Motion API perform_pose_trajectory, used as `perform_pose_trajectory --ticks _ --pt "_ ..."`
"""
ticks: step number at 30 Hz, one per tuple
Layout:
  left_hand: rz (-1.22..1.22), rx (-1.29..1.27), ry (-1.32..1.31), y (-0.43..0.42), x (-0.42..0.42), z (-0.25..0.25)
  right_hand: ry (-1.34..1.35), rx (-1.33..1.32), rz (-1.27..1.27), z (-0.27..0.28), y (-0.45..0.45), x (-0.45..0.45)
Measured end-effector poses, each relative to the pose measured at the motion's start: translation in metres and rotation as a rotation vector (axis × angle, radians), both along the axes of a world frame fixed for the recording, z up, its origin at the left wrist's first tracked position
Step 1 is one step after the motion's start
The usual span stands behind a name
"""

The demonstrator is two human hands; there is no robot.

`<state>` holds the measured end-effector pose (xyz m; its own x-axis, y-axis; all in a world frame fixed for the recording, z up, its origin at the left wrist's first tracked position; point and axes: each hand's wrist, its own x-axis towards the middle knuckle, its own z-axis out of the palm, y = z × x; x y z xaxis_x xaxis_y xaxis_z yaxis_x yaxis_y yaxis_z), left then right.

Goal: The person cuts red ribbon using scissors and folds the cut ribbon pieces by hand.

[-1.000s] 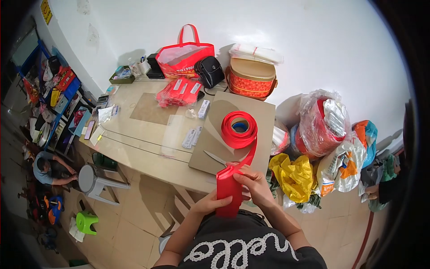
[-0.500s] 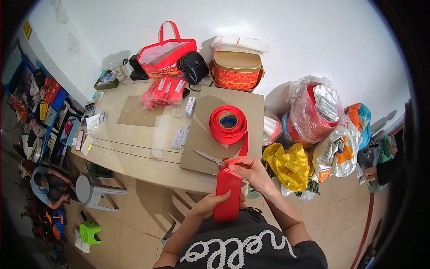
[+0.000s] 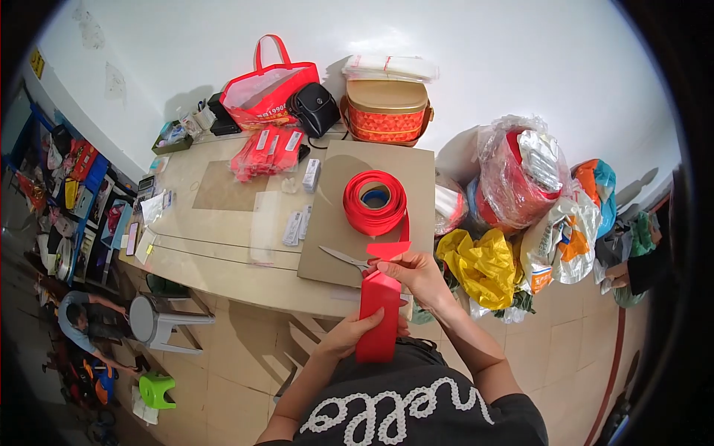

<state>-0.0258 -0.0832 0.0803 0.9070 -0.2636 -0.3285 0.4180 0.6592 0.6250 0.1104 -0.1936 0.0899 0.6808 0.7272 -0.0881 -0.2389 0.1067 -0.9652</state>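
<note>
A wide red ribbon (image 3: 378,331) hangs as a flat folded length in front of my shirt. My left hand (image 3: 349,334) is closed around its side, thumb across the front. At its upper end my right hand (image 3: 416,279) pinches the ribbon between thumb and fingers. Just above those fingers a bent flap of ribbon (image 3: 389,250) sticks out, leading up towards the roll of red ribbon (image 3: 353,208) on the grey-brown board (image 3: 327,215). Scissors (image 3: 343,257) lie on the board, blades pointing left; their handles are partly hidden by my hands and the ribbon.
Red packets (image 3: 266,152), small white boxes (image 3: 312,175), a red bag (image 3: 271,93), a black pouch (image 3: 315,109) and a gold-lidded basket (image 3: 387,111) stand on the table (image 3: 216,253). Stuffed bags (image 3: 483,267) crowd the right. A person (image 3: 85,320) sits at the left.
My right hand has shifted slightly, and the ribbon above it now folds into a wide flap. The view has turned a little. The seated person's arm now reaches towards the green stool.
</note>
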Motion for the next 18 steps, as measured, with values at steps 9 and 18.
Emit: perform_pose_trajectory --ticks 9,18 --pt "0.382 -0.094 -0.273 0.016 0.016 -0.016 -0.343 0.046 -0.067 0.010 0.025 0.011" --pt "0.955 -0.167 -0.389 0.049 0.023 0.001 -0.490 -0.036 -0.273 -0.026 -0.028 -0.012"
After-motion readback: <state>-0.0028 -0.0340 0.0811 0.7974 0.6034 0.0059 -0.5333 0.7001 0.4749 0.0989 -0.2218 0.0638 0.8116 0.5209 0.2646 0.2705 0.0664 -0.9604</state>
